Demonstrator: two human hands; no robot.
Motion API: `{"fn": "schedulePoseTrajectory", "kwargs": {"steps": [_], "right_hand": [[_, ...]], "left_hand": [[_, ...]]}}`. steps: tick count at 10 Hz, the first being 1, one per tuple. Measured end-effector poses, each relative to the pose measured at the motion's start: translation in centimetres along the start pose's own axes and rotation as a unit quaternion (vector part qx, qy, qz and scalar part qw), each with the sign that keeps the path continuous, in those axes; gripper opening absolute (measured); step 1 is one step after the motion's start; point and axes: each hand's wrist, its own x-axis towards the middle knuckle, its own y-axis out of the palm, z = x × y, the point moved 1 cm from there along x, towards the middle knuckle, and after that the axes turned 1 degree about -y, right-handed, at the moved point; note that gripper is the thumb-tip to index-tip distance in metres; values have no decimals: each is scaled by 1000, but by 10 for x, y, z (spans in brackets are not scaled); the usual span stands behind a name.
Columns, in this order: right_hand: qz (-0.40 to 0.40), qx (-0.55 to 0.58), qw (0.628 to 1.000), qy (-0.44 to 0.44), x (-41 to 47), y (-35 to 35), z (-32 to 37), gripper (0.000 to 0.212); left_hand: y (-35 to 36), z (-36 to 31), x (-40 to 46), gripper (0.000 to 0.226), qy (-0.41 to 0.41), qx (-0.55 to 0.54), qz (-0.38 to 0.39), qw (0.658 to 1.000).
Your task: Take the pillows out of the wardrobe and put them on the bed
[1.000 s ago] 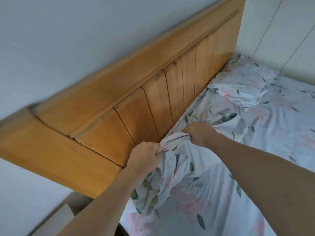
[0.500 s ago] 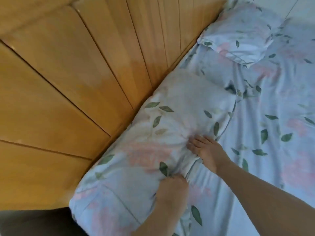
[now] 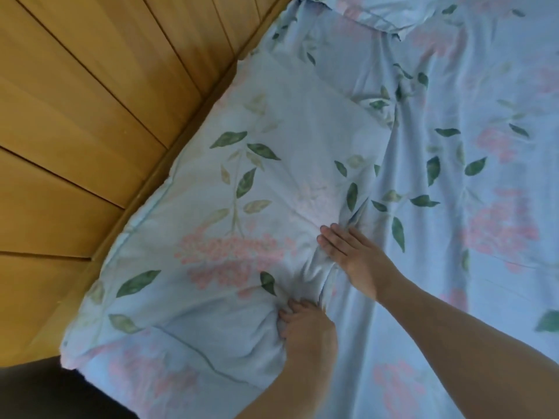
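A pillow [image 3: 242, 207] in a pale blue case with green leaves and pink flowers lies flat on the bed [image 3: 484, 207], its far long edge against the wooden headboard [image 3: 90, 116]. My left hand [image 3: 305, 325] is closed on bunched fabric at the pillow's near edge. My right hand [image 3: 354, 252] rests flat, fingers together, on the pillow's near right part. A second pillow [image 3: 381, 10] in the same print shows partly at the top edge, further along the headboard.
The bed sheet has the same floral print as the pillows, wrinkled between them. A dark gap [image 3: 45, 388] lies at the lower left beside the bed's corner. The wardrobe is out of view.
A second ago both hands held the pillow's edge up by the headboard. Now the pillow lies flat, my view has tilted down, and my right hand has flattened on it.
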Motion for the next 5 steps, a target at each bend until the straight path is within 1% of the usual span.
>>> {"fn": "schedulePoseTrajectory", "kwargs": {"steps": [1,2,3,4,5], "right_hand": [[65,35,997,20,-14,-4,-2,77],[101,57,993,38,-31,-36,5,78],[107,70,989,71,-32,-59,12,61],[77,113,983,121,-39,-122,25,56],[49,158,975,148,-54,-197,42,56]], "left_hand": [[3,-4,-27,43,109,119,33,986],[-38,3,-44,31,149,136,68,977],[-79,14,-33,24,121,95,19,988],[-146,28,-51,26,142,92,-87,982],[-203,39,-84,32,177,81,-162,967]]}}
